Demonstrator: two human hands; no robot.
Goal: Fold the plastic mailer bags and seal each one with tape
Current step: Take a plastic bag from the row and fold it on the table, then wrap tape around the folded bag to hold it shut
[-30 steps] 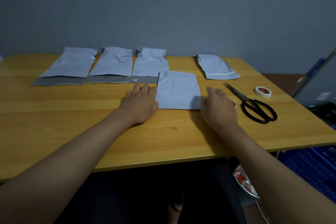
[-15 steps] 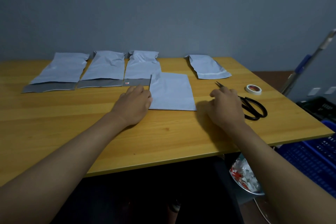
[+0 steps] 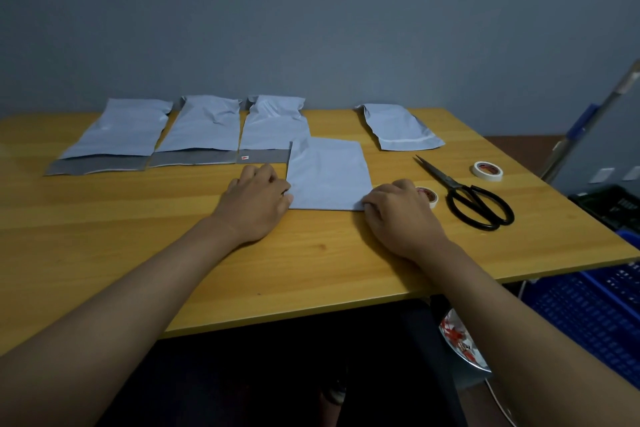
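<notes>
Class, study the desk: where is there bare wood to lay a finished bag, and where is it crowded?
Free: the near-left wood, bordered by the three open mailers, the left hand and the table edge. Also the far strip between the folded mailer and the sealed bag. Crowded: the right, with scissors and two tape rolls.

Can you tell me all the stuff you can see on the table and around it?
unfolded mailer bags: three, pale blue with grey flaps, row at the table's far left
folded mailer bag: one, pale blue, between the hands
sealed mailer bag: one, pale blue, far right
scissors: one, black, right side
tape rolls: two, white, by the scissors
table: one, yellow wood
crate: one, blue, lower right
left hand: touches the folded bag's left edge
right hand: at its right corner
</notes>
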